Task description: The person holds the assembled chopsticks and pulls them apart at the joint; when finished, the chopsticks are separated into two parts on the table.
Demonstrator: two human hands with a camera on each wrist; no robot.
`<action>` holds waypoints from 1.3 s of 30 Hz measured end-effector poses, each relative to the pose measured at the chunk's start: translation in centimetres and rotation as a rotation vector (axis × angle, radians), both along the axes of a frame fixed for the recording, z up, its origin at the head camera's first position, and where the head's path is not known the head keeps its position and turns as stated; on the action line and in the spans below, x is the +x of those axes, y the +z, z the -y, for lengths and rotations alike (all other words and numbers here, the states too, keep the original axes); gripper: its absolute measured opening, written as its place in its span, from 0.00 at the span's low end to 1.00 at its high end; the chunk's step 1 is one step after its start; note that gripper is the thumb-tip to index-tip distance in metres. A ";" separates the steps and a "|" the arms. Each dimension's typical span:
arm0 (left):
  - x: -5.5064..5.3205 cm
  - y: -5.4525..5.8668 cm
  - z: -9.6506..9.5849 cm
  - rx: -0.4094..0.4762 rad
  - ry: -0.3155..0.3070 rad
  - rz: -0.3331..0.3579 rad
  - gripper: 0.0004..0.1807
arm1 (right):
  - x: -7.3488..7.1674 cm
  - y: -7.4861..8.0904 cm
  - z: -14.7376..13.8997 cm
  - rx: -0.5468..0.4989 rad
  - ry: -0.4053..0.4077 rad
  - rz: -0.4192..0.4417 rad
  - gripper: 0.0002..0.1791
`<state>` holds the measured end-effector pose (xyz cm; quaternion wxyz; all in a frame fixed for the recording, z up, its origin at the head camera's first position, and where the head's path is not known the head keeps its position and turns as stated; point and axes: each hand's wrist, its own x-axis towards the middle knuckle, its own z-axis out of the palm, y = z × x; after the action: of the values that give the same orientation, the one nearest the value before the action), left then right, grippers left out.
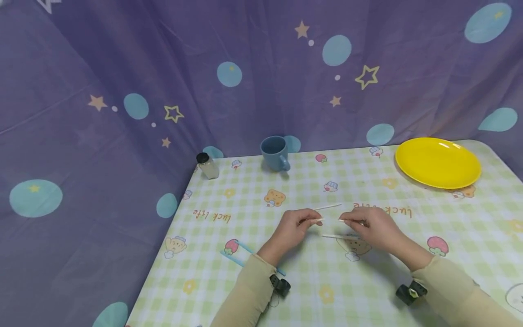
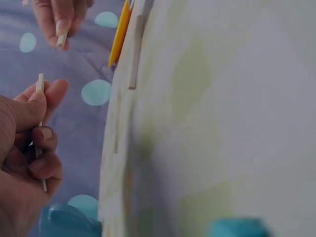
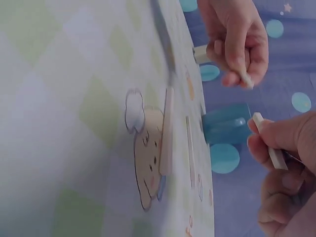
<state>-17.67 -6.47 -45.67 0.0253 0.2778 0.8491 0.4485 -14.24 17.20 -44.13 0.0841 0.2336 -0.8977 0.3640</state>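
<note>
My left hand (image 1: 293,228) pinches a thin, pale, square-edged stick (image 2: 40,81) between thumb and fingers, its lower part running behind the curled fingers. Facing it, my right hand (image 1: 377,228) pinches another pale stick (image 3: 271,148). A small gap separates the two sticks' tips, and both hands are raised above the table. Below them, two more pale sticks lie on the cloth: one farther back (image 1: 330,206) and one nearer (image 1: 334,236), partly hidden by the right hand in the head view.
Light blue strips (image 1: 234,259) lie partly under the left forearm. At the back stand a clear jar with a black lid (image 1: 210,169) and a blue mug (image 1: 273,156). A yellow plate (image 1: 437,163) sits at the back right of the checked tablecloth (image 1: 327,268), before a purple curtain (image 1: 265,104).
</note>
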 end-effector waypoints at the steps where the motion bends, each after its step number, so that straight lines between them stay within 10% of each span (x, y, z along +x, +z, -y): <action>1: -0.1 0.1 0.1 0.010 0.005 -0.002 0.07 | 0.0 0.0 -0.2 -0.011 -0.014 0.019 0.08; 13: -1.4 0.7 0.5 -0.221 -0.075 -0.018 0.19 | -0.5 -0.6 -1.8 -0.001 -0.040 0.161 0.14; 19: -2.2 0.6 0.4 -0.252 0.000 -0.013 0.19 | -0.6 -1.0 -2.7 0.040 -0.006 0.181 0.21; 27: -3.1 -0.3 -0.8 -0.296 0.191 -0.061 0.06 | -0.8 -2.0 -2.3 0.118 -0.139 0.058 0.05; 39: -3.8 -1.7 -3.2 -0.294 0.300 -0.048 0.08 | -0.8 -2.6 0.0 0.123 -0.224 0.249 0.13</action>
<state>-21.51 -3.26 -47.37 -0.0220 0.1520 0.9377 0.3115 -15.07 17.21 -46.78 -0.0020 0.0901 -0.9421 0.3229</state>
